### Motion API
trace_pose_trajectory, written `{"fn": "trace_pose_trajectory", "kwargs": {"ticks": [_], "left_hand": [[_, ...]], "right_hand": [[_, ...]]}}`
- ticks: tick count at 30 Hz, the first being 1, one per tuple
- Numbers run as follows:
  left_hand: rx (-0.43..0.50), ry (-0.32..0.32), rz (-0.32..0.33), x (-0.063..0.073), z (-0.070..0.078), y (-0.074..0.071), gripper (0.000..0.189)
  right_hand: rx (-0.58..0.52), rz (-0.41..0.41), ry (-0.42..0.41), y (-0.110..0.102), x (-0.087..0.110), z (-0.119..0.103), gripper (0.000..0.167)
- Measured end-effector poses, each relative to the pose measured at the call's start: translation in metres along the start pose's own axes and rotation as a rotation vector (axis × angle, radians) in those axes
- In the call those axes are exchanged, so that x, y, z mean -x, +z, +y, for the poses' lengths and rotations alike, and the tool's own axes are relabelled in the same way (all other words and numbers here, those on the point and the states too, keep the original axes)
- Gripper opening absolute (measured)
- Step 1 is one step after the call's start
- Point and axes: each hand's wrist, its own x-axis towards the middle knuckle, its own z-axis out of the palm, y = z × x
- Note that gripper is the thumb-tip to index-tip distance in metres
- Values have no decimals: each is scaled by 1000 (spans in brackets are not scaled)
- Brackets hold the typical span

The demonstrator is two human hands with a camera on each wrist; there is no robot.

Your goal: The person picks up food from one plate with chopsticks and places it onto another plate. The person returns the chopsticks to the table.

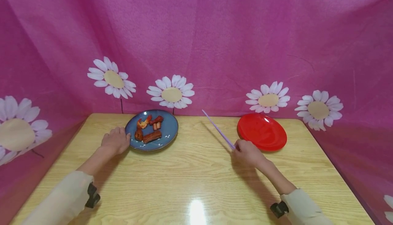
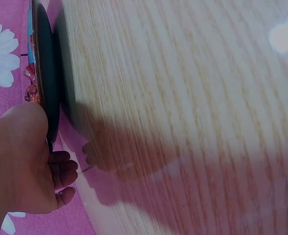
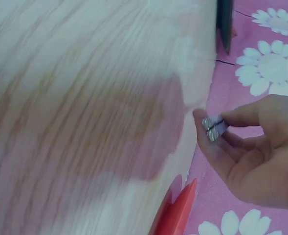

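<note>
On the left of the table a blue plate [image 1: 169,129] carries several reddish-brown pieces of food [image 1: 152,136], one of them orange and curved. My left hand [image 1: 116,141] grips this plate's left rim, and in the left wrist view its fingers [image 2: 63,171] curl at the underside. To the right, my right hand [image 1: 249,154] pinches a pair of lavender chopsticks [image 1: 217,129] near their back ends. They point forward and left above the wood, held close together. The right wrist view shows their two square ends [image 3: 212,128] between thumb and fingers. A red plate [image 1: 261,133] lies just beyond the right hand.
The table [image 1: 184,170] has a light wood-grain top. A magenta cloth [image 1: 215,47] with white daisies hangs behind it and at both sides. Dark devices are strapped at the left wrist [image 1: 92,195] and the right wrist [image 1: 279,209].
</note>
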Motion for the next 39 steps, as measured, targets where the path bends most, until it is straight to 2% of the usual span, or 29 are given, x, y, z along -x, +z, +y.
{"fn": "trace_pose_trajectory", "kwargs": {"ticks": [3, 9, 14, 20, 25, 30, 35, 39], "left_hand": [[1, 2, 1, 0, 0, 0, 49], [7, 2, 5, 0, 1, -1, 48], [6, 4, 6, 0, 2, -1, 47], [2, 9, 14, -1, 1, 0, 48], [2, 9, 14, -1, 2, 0, 48], [2, 9, 17, -1, 3, -2, 48], [4, 7, 19, -1, 2, -1, 47], [2, 6, 20, -1, 0, 1, 47]], "right_hand": [[-182, -82, 17, -1, 0, -1, 7], [-635, -267, 56, 0, 0, 0, 15], [-816, -330, 54, 1, 1, 1, 21], [-922, -339, 65, 1, 0, -2, 21], [-994, -336, 65, 0, 0, -2, 37], [-965, -327, 27, -1, 2, -2, 26], [-960, -319, 12, -4, 5, -4, 35], [-952, -273, 4, -5, 7, -8, 34]]}}
